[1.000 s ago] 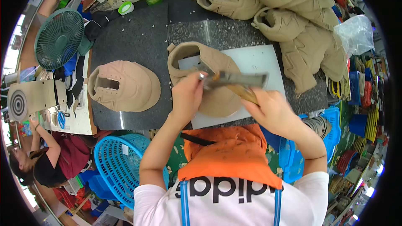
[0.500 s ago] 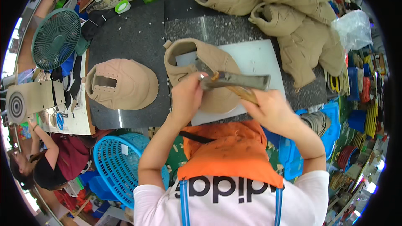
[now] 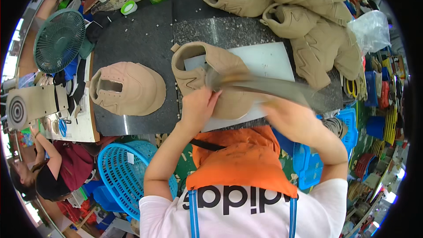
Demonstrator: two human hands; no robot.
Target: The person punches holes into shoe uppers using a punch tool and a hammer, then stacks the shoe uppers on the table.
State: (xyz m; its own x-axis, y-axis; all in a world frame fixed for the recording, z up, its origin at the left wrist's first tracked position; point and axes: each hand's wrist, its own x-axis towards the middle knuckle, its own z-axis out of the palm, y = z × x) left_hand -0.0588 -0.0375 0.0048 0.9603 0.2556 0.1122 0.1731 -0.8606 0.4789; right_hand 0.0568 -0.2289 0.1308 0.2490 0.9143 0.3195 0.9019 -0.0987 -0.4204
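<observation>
A beige shoe upper [image 3: 189, 57] lies on a white board [image 3: 275, 64] on the dark worktable. My left hand [image 3: 196, 108] is closed at the upper's near side, thumb and fingers pinched together by its lace opening; a small bright spot at the fingertips is too small to make out. Gripped in my right hand [image 3: 286, 121] is a hammer [image 3: 269, 84], its metal head smeared by motion above the upper and close to my left fingertips. Part of the upper is hidden beneath the hammer. To the left rests a second beige upper [image 3: 136, 99], flatter and pinkish.
More beige uppers [image 3: 308, 22] are piled at the back right beside a clear plastic bag [image 3: 370, 28]. A green fan [image 3: 59, 39] stands left. Below the table edge are a blue basket [image 3: 119, 174] and a blue crate [image 3: 308, 165]. Another person [image 3: 57, 167] sits at far left.
The hammer has swung and is now blurred, with the right hand shifted slightly right and down. My left hand has dropped slightly on the upper, which has barely moved.
</observation>
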